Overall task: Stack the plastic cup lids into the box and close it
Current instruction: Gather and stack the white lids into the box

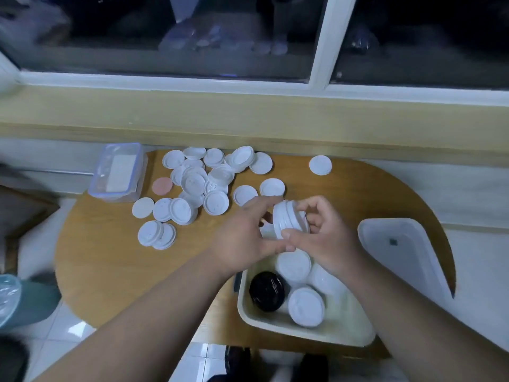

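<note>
Hands: left hand (242, 238) and right hand (325, 238) meet over the far end of the box; both are on one short stack of lids (289, 219).
Grip: right fingers curl round the stack's rim. The left fingers and thumb clasp its flat end. Neither hand is free.
Stack axis: it is tipped on its side, with the long axis running roughly left to right and the flat face toward the left hand.
Key relation: the cream box (275, 323) lies straight below and nearer me than the grip. I judge the stack must turn upright and come down.
Box contents: white stacks (305, 306) and a black lid (266, 291).
Box lid (399, 252): on the table (110, 257) just right of the box, nearer the right hand.
Loose lids (198, 183): many, far left of the hands.
Writing: none I can read; embossed marks are too blurred.
</note>
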